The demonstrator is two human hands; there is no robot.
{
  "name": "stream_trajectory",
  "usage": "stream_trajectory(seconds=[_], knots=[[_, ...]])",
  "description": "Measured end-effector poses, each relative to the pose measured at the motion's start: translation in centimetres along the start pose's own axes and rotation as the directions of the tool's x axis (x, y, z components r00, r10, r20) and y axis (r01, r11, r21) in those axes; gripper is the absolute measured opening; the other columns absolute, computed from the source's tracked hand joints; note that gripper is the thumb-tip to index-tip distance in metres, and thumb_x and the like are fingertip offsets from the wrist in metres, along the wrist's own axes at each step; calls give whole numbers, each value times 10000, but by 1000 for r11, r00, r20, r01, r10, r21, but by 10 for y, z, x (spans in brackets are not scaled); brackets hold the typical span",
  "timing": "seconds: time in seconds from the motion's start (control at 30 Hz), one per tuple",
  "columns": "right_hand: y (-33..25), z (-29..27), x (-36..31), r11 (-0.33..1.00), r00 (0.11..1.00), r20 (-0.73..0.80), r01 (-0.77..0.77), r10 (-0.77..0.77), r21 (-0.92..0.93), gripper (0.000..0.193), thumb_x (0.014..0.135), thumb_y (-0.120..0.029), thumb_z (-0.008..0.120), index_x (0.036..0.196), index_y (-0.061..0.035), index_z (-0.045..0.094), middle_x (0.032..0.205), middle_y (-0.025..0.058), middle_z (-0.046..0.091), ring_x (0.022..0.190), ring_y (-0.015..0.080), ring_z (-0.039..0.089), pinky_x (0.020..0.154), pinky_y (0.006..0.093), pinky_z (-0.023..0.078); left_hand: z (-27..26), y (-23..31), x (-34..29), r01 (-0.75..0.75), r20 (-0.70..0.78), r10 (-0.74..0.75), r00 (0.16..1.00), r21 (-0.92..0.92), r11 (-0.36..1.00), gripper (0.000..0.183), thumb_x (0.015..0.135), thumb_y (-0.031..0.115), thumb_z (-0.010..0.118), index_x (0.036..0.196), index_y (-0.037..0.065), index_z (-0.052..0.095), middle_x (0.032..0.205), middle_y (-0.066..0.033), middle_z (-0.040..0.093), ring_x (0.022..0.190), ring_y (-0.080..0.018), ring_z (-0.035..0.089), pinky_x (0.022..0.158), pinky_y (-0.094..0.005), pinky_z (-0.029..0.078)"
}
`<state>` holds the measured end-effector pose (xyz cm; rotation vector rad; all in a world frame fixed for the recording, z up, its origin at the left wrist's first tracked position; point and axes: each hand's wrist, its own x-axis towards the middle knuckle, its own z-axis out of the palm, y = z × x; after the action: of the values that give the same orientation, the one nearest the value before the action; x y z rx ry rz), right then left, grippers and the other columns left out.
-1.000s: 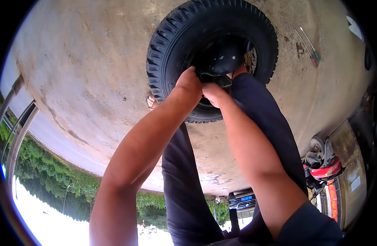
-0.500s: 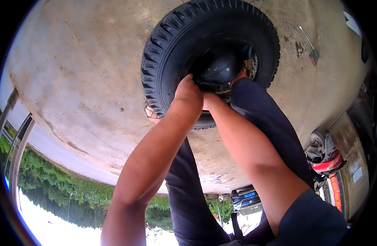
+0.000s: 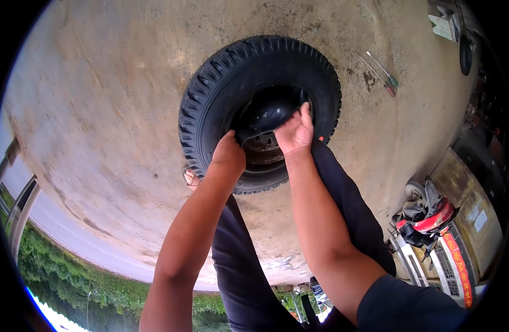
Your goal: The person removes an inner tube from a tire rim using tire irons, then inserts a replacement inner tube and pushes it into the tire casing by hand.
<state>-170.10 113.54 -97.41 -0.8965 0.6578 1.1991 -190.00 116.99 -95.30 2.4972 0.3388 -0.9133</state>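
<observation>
A black tyre (image 3: pixel 207 99) with chunky tread stands upright on the floor, leaning toward my legs. In its central opening bulges a smooth black rubber inner tube (image 3: pixel 268 110). Below the bulge, a rusty, dirty wheel rim (image 3: pixel 263 145) shows inside the tyre. My left hand (image 3: pixel 230 155) is closed on the tube's lower left edge, knuckles up. At the tube's lower right, my right hand (image 3: pixel 296 131) is turned palm up, with its fingers hooked beneath the rubber and partly hidden. Its thumb sticks up, apart from the rubber.
Two screwdrivers (image 3: pixel 388 83) lie on the stained concrete floor (image 3: pixel 121 110) right of the tyre. A red and black motorcycle (image 3: pixel 432 218) stands at the right. Metal posts (image 3: pixel 19 216) rise at the left edge. My sandalled foot (image 3: pixel 191 178) is beside the tyre.
The tyre sits lower and smaller in view. My right hand has come up out of the opening, with its palm and thumb now showing. My left hand stays at the tube's edge.
</observation>
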Motion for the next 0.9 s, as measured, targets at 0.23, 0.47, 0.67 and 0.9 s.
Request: stream_trajectory(seconds=[0.23, 0.47, 0.67, 0.9], knots=[[41, 2, 33, 989, 997, -76, -4, -7, -147, 297, 948, -59, 675, 1243, -74, 644, 1169, 80, 700, 1089, 259, 681, 958, 431, 579, -7, 15, -9, 79, -121, -75, 990, 25, 997, 240, 879, 178, 593, 867, 110, 823, 931, -93, 782, 1044, -243, 688, 1183, -396, 304], [28, -13, 78, 912, 926, 99, -334, 365, -240, 288, 985, -211, 628, 1186, -13, 685, 1175, 148, 729, 1093, 275, 698, 999, 435, 561, -54, 36, -10, 2, 82, 2, 997, -56, 998, 224, 849, 183, 606, 806, 143, 822, 898, -76, 777, 1017, -229, 684, 1156, -411, 315], [47, 39, 77, 777, 993, -69, -121, 100, -617, 278, 976, -126, 625, 1231, -21, 655, 1212, 119, 698, 1115, 245, 665, 995, 413, 536, -18, 2, -8, 40, 75, -44, 996, 58, 998, 231, 869, 192, 591, 805, 157, 810, 892, -55, 774, 1041, -220, 669, 1140, -393, 303], [47, -10, 53, 976, 986, 149, 41, -75, 215, 338, 939, -189, 609, 1247, -52, 639, 1251, 102, 661, 1227, 282, 580, 1161, 462, 404, -5, 4, -5, 23, 41, -26, 999, 55, 998, 248, 877, 186, 576, 846, 139, 818, 938, -56, 779, 1044, -225, 663, 1130, -381, 307]])
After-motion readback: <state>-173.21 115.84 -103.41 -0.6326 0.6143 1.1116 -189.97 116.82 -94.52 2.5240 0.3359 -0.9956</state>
